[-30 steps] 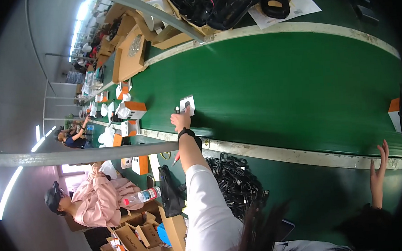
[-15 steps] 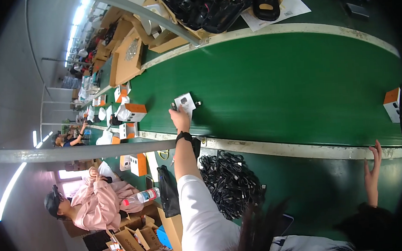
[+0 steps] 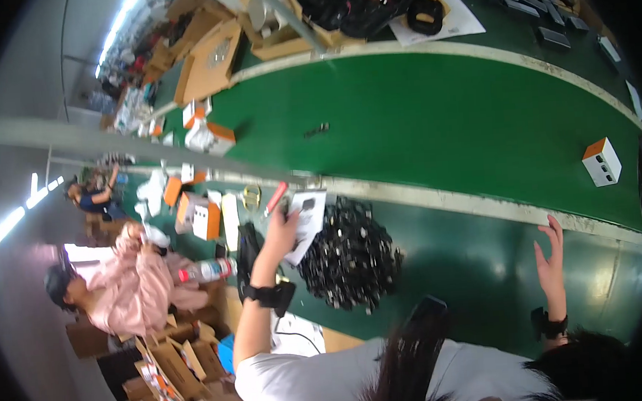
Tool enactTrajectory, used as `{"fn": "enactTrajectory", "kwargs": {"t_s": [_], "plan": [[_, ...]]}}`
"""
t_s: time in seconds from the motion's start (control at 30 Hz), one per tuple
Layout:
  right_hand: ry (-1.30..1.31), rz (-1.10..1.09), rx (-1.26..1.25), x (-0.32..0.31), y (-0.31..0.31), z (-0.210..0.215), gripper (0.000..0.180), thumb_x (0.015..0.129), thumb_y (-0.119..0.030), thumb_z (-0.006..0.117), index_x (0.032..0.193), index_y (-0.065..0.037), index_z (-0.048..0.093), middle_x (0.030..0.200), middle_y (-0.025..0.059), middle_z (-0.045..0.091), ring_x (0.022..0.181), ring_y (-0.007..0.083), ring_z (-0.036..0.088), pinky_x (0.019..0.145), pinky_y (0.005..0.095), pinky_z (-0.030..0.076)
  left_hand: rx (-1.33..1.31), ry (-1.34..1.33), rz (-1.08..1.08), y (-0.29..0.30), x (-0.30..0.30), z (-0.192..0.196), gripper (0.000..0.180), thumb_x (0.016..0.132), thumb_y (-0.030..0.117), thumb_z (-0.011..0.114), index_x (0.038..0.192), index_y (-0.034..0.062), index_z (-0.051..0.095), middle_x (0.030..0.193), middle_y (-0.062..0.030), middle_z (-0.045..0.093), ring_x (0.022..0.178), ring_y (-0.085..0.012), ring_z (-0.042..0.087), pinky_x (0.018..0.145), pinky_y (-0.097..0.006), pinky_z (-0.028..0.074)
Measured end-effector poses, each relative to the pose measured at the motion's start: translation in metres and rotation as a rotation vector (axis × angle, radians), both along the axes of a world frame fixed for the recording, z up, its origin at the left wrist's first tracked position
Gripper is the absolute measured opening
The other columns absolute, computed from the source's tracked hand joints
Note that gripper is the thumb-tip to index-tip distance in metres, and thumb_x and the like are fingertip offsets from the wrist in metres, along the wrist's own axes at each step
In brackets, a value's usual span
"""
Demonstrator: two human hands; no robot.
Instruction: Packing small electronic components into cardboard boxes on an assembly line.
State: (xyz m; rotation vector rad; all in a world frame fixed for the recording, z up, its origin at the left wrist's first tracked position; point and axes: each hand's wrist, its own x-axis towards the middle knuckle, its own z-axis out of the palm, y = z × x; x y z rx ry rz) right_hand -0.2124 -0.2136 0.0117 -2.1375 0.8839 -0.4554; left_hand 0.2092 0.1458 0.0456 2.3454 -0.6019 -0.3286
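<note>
Left hand (image 3: 282, 232) grips a flat white, seemingly printed card (image 3: 306, 223)

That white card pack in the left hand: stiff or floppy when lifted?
Likely fairly stiff: the white card pack stays flat though the left hand grips only its near edge. Probably light, since a few fingers carry it above the pile of black parts. Being thin, it may bend if pinched hard.

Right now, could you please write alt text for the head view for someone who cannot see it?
The left hand holds a flat white packet above a heap of small black parts beside a green conveyor belt. The right hand is raised, open and empty; a white and orange box rides the belt.
</note>
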Motion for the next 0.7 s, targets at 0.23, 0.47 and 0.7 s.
{"fn": "enactTrajectory", "kwargs": {"t_s": [0.23,0.47,0.7], "plan": [[0.032,0.054,-0.031,-0.014,0.039,0.028,0.03,0.077,0.002,0.051,0.105,-0.006,0.048,0.128,0.011,0.037,0.12,0.028,0.034,0.1,0.0348,0.025,0.823,0.349,0.543,0.304,-0.138,0.006,0.038,0.074,0.026,0.06,0.094,-0.0062,0.056,0.089,-0.0264,0.059,0.085,-0.0341,0.059,0.07,-0.038,0.046],[0.028,0.132,0.039,-0.015,0.069,0.045,0.027,0.076,0.003,0.051,0.101,-0.005,0.05,0.125,0.011,0.039,0.119,0.0272,0.036,0.099,0.034,0.026,0.473,0.009,0.73,0.414,-0.236,-0.096,0.034,0.08,0.023,0.056,0.101,-0.004,0.054,0.092,-0.0232,0.06,0.09,-0.0337,0.058,0.075,-0.038,0.045],[0.078,0.133,0.123,-0.018,0.083,0.048,0.025,0.075,0.003,0.052,0.099,-0.005,0.05,0.122,0.0111,0.042,0.116,0.0266,0.039,0.098,0.0333,0.028,-0.203,0.079,0.301,0.085,-0.097,-0.001,0.018,0.081,0.014,0.058,0.083,-0.0037,0.053,0.059,-0.001,0.047,0.058,-0.0071,0.038,0.049,-0.026,0.035]]}}
